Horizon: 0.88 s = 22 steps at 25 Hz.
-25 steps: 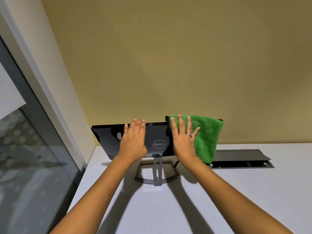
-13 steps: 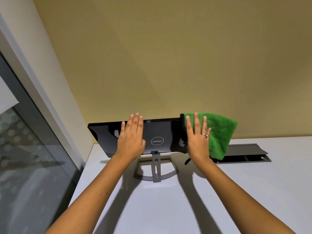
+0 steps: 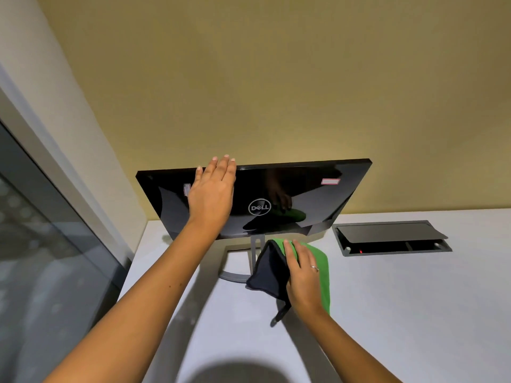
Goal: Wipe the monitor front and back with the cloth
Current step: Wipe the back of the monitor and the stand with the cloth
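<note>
A black monitor point(image 3: 318, 200) stands on the white desk with its glossy back and round logo facing me, on a grey stand point(image 3: 255, 254). My left hand point(image 3: 211, 194) lies flat, fingers together, on the back's upper left, fingertips at the top edge. My right hand point(image 3: 300, 268) holds the cloth point(image 3: 322, 269), green on one side and dark on the other, below the monitor's bottom edge, over the stand's right side. The cloth hangs folded from that hand, off the monitor. The screen side is hidden.
An open cable box point(image 3: 392, 239) with a dark lid is set into the white desk point(image 3: 414, 313) to the right of the monitor. A beige wall point(image 3: 276, 78) rises behind. A glass partition with a grey frame point(image 3: 41, 244) runs along the left.
My right hand has come down with the cloth from the monitor's upper right back to below its bottom edge. The right half of the back now shows. My left hand stays flat on the back.
</note>
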Each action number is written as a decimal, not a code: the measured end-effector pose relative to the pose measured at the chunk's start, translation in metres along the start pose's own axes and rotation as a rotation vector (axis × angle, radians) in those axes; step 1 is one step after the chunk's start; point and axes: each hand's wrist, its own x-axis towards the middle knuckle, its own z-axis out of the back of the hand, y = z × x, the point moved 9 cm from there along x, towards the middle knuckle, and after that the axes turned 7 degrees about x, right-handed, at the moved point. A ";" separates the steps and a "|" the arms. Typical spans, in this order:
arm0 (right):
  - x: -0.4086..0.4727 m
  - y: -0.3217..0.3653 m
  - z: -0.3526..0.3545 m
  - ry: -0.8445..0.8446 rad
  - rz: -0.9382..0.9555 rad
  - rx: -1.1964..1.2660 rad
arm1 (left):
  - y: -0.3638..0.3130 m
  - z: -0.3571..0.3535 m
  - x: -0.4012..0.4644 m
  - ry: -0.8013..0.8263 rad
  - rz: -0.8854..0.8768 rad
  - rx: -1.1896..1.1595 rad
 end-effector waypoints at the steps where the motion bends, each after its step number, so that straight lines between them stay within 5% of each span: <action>1: -0.001 0.001 -0.011 -0.014 -0.018 0.018 | 0.001 -0.002 0.007 -0.012 0.003 -0.008; 7: 0.031 0.022 -0.070 -0.035 -0.128 0.145 | 0.008 -0.010 0.032 -0.164 -0.020 0.013; 12: 0.049 0.026 -0.111 -0.004 -0.042 -0.045 | 0.015 -0.017 0.058 -0.205 0.026 -0.021; 22: 0.008 0.010 -0.123 -0.011 0.108 -0.030 | 0.023 -0.032 0.076 -0.178 0.074 -0.072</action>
